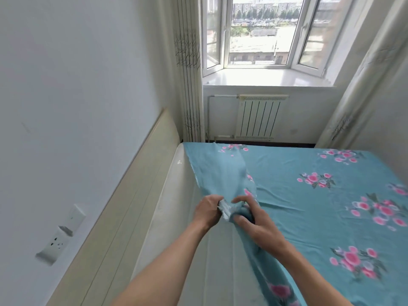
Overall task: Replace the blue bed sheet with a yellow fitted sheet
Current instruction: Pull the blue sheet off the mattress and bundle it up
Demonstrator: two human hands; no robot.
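Now gripping the blue sheet point(309, 206) edge with left hand point(207, 212), right hand point(254, 224) pinching beside; rest lying rightward over mattress point(176, 206), so pulling toward the right.

— What does the person wear on the arms?
— No sleeves show; both forearms are bare up to the frame edge.
— And the left hand point(206, 212) and right hand point(257, 227)?
— Bare too.

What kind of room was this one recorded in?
Most likely a home bedroom: a bed with a blue floral sheet being pulled off its mattress, a headboard against the wall, and a curtained bay window.
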